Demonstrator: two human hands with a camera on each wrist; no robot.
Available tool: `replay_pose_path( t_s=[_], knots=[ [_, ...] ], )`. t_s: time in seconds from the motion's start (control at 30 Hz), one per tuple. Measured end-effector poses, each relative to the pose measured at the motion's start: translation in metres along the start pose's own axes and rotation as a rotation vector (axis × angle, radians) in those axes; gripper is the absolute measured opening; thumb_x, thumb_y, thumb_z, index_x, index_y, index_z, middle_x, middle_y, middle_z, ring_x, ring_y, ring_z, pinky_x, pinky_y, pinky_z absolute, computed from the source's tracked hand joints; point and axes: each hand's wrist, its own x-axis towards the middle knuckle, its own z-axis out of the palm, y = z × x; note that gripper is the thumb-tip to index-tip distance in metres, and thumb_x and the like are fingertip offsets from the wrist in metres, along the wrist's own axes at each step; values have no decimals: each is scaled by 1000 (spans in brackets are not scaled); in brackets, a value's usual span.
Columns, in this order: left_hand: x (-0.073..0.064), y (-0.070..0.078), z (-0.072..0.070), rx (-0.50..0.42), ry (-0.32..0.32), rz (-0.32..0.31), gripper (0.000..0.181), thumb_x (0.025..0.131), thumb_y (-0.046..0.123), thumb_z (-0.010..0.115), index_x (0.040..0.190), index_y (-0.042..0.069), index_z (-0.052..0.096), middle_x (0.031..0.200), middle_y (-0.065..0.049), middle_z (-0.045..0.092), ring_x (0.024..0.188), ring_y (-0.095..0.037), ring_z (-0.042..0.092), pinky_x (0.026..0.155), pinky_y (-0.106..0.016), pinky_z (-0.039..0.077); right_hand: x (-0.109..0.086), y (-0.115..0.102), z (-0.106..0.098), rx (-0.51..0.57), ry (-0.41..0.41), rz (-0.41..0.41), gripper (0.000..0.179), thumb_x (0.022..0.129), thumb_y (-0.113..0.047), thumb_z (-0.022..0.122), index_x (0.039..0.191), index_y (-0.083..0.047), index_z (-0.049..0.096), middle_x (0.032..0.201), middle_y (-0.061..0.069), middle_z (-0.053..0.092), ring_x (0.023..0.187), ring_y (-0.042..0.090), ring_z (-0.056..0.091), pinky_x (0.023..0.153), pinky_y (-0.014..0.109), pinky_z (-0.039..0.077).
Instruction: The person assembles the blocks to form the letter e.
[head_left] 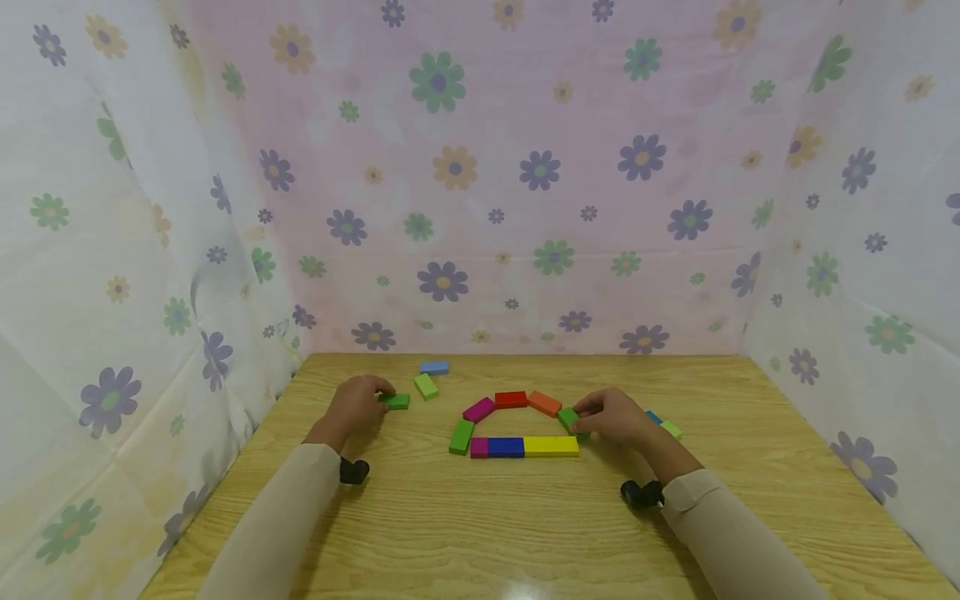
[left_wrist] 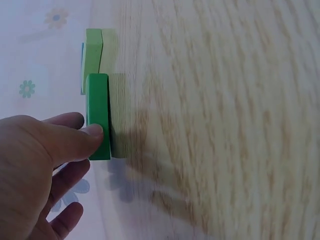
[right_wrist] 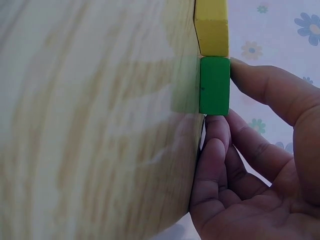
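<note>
On the left of the table, my left hand (head_left: 358, 406) pinches a green block (left_wrist: 97, 112) between thumb and fingers. A light green block (head_left: 426, 386) and a light blue block (head_left: 434, 367) lie just beyond it. My right hand (head_left: 613, 415) holds another green block (right_wrist: 215, 86) with thumb and fingertips, close to the yellow block (head_left: 551, 447). That green block stands at the right end of an arch, after an orange block (head_left: 544, 403), a red block (head_left: 511, 399), a magenta block (head_left: 479, 409) and a green block at the left end (head_left: 461, 437).
Under the arch runs a straight row: a small magenta block (head_left: 479, 447), a blue block (head_left: 506, 447) and the yellow one. Right of my right hand lie a blue block (head_left: 654, 416) and a light green block (head_left: 671, 429). Flowered cloth (head_left: 495, 192) encloses the wooden table (head_left: 480, 525).
</note>
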Motion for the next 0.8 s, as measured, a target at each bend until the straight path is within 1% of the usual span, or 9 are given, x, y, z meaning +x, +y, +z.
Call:
replay_pose_path(
  t_s=[0.1,0.2,0.33,0.43,0.5,0.63,0.8],
  knots=[
    [1,-2,1,6,10,30,22,92,7,76,114,13,79,125,-12,72,120,-37,64,102,-55,50,0,0,0,-4,-1,-1,45,91,-25,81,128,-4,69,116,9,67,103,22,62,86,37,54],
    [1,-2,1,-7,11,65,21,94,6,74,113,14,79,124,-10,72,119,-35,65,101,-54,51,0,0,0,-10,-4,-2,45,91,-26,81,129,-4,69,116,8,67,103,22,62,86,37,55],
    [-2,2,-1,-77,-7,126,22,96,6,70,115,14,77,124,-9,71,121,-35,63,101,-55,51,-1,-1,-1,-14,-4,-1,46,91,-26,81,129,-4,69,116,9,68,103,22,62,86,38,55],
    [-6,7,-1,-125,-29,158,22,98,8,70,117,15,76,125,-7,71,122,-33,63,101,-54,51,-2,-2,-1,-15,-3,-1,47,91,-26,81,129,-3,69,117,9,68,104,22,62,87,39,55],
    [-8,11,-1,-133,-35,178,21,98,9,70,117,16,75,125,-5,70,120,-31,63,101,-53,52,-2,-2,-1,-16,-1,2,47,91,-27,81,129,-4,69,118,9,68,104,22,62,88,39,55],
    [-13,22,1,-131,-31,220,21,96,9,73,115,17,76,121,-2,71,115,-26,65,99,-49,53,-1,-1,-1,-16,-5,3,47,91,-27,81,130,-4,69,118,9,68,104,22,63,88,39,55],
    [-18,35,4,-114,-28,307,22,95,8,75,115,16,76,118,0,72,112,-22,66,98,-46,54,0,-1,-1,-18,-6,5,47,91,-27,81,130,-4,69,118,9,68,104,22,63,88,39,55]
  ],
)
